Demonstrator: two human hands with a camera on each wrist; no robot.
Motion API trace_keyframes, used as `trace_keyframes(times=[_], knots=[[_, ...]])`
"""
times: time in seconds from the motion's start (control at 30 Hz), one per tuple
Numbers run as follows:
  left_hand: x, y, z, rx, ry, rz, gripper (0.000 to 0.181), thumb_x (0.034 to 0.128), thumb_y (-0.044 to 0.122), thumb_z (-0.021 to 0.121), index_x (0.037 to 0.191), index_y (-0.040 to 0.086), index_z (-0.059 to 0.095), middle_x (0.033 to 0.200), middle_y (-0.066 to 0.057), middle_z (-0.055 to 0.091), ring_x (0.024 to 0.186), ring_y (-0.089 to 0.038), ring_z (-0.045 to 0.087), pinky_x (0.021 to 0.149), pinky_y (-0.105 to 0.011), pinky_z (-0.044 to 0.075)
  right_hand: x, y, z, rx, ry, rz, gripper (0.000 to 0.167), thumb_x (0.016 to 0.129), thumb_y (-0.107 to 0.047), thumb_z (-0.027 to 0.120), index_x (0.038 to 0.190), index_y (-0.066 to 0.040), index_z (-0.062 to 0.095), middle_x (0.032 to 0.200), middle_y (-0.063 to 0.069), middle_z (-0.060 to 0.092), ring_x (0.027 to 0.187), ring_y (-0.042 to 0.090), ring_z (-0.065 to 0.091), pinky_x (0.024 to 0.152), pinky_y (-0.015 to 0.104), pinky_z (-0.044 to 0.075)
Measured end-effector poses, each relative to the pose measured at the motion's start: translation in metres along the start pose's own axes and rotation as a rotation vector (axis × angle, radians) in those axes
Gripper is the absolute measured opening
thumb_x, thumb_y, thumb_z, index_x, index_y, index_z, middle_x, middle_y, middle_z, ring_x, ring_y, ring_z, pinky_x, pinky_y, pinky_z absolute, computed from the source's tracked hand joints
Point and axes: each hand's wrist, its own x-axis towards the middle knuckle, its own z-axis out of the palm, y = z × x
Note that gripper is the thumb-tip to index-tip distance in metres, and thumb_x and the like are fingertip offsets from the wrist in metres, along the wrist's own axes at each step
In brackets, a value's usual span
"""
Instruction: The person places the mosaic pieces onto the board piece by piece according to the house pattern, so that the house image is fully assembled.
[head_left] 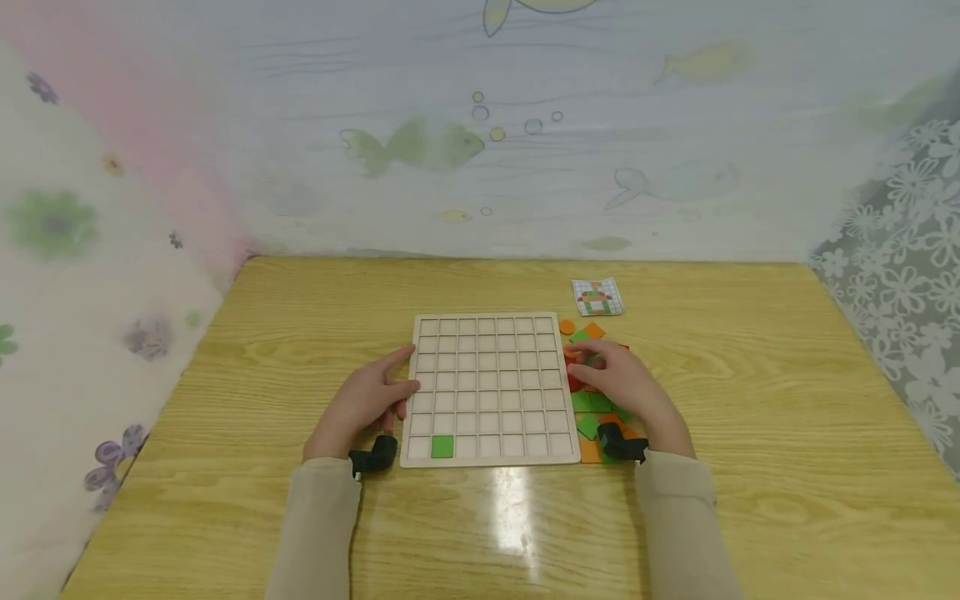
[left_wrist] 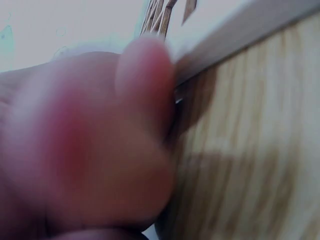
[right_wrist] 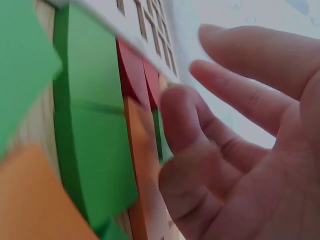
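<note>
A pale wooden grid board (head_left: 488, 362) lies flat on the table, with one green square tile (head_left: 442, 447) in its bottom row, second cell from the left. My left hand (head_left: 363, 404) is at the board's left edge, index finger and thumb touching the rim; the left wrist view shows blurred fingertips (left_wrist: 145, 70) close to that edge. On the other side, my right hand (head_left: 630, 382) hovers over loose coloured pieces, its fingers relaxed. In the right wrist view nothing shows between its fingers, and green tiles (right_wrist: 95, 155) and red pieces (right_wrist: 131, 72) lie beside them.
Orange, green and red pieces are strewn along the board's right side, among them an orange disc (head_left: 567, 327) and an orange square (head_left: 594, 331). A small picture card (head_left: 597, 297) with a grid pattern lies behind them. Patterned walls border the wooden table (head_left: 480, 533).
</note>
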Motion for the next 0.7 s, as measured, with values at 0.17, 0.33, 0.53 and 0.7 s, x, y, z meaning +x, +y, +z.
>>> trace_keyframes(times=[0.17, 0.33, 0.53, 0.7], knots=[[0.001, 0.0, -0.002, 0.045, 0.003, 0.013, 0.06, 0.0864, 0.035, 0.058, 0.138, 0.034, 0.028, 0.054, -0.009, 0.054, 0.035, -0.016, 0.037, 0.039, -0.032, 0.04, -0.002, 0.006, -0.006, -0.078, 0.047, 0.019, 0.036, 0.087, -0.025, 0.058, 0.121, -0.014, 0.054, 0.108, 0.007, 0.053, 0.081, 0.021, 0.05, 0.069, 0.034, 0.042], [0.0, 0.0, -0.003, 0.166, 0.037, 0.003, 0.06, 0.0854, 0.039, 0.058, 0.138, 0.036, 0.029, 0.079, -0.003, 0.065, 0.048, -0.015, 0.047, 0.058, -0.035, 0.044, -0.002, 0.012, -0.01, -0.152, 0.088, 0.011, 0.034, 0.088, -0.021, 0.057, 0.12, -0.009, 0.055, 0.108, 0.012, 0.052, 0.09, 0.027, 0.048, 0.078, 0.04, 0.04], [0.0, 0.001, -0.002, 0.233, 0.055, 0.025, 0.061, 0.0859, 0.04, 0.056, 0.14, 0.031, 0.029, 0.107, -0.005, 0.062, 0.105, -0.022, 0.052, 0.093, -0.047, 0.034, -0.003, 0.014, -0.01, -0.223, 0.131, 0.021, 0.031, 0.088, -0.018, 0.054, 0.117, -0.006, 0.056, 0.11, 0.017, 0.049, 0.097, 0.031, 0.047, 0.083, 0.047, 0.038], [0.002, 0.001, -0.002, 0.234, 0.061, 0.027, 0.061, 0.0858, 0.04, 0.057, 0.14, 0.031, 0.03, 0.104, -0.003, 0.061, 0.098, -0.018, 0.053, 0.088, -0.044, 0.037, -0.002, 0.012, -0.008, -0.262, 0.143, 0.05, 0.03, 0.088, -0.017, 0.054, 0.116, -0.007, 0.057, 0.107, 0.016, 0.048, 0.092, 0.029, 0.049, 0.08, 0.045, 0.04]])
